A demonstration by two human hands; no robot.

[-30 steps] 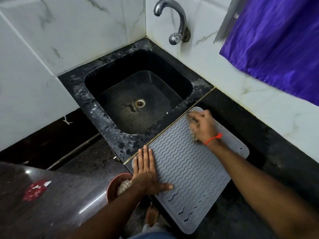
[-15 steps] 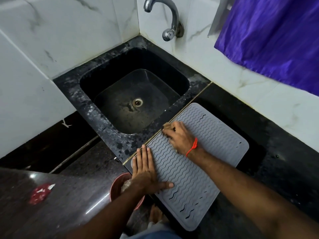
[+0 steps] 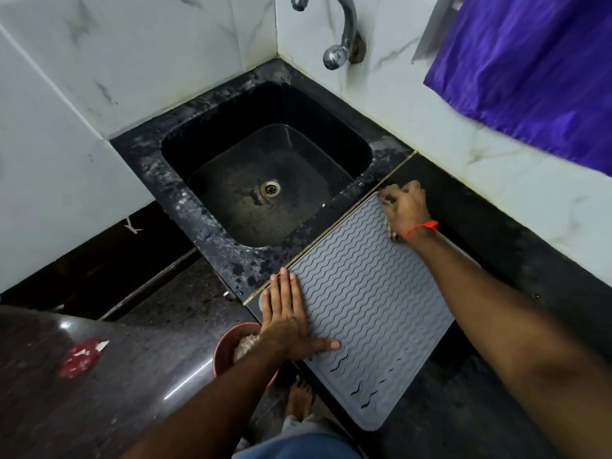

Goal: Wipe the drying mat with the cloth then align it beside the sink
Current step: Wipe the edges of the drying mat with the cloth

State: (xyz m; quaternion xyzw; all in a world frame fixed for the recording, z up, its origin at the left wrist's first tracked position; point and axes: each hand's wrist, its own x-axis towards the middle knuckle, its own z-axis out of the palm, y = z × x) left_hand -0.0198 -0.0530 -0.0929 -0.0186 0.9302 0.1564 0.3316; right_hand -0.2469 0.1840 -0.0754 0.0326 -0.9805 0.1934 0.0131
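With our left hand (image 3: 286, 321) pressing flat and right hand (image 3: 404, 207) gripping the cloth (image 3: 392, 234), we are risking shoving the mat (image 3: 371, 313) crooked.

Head cam, close, looking down at sink (image 3: 265, 180).

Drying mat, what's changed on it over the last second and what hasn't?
The right hand, gripping the cloth, swept from the mat's far corner towards the left hand along the sink-side edge, then back out to the far corner. The left hand stayed pressed flat on the near corner, and the drying mat kept its place beside the sink.
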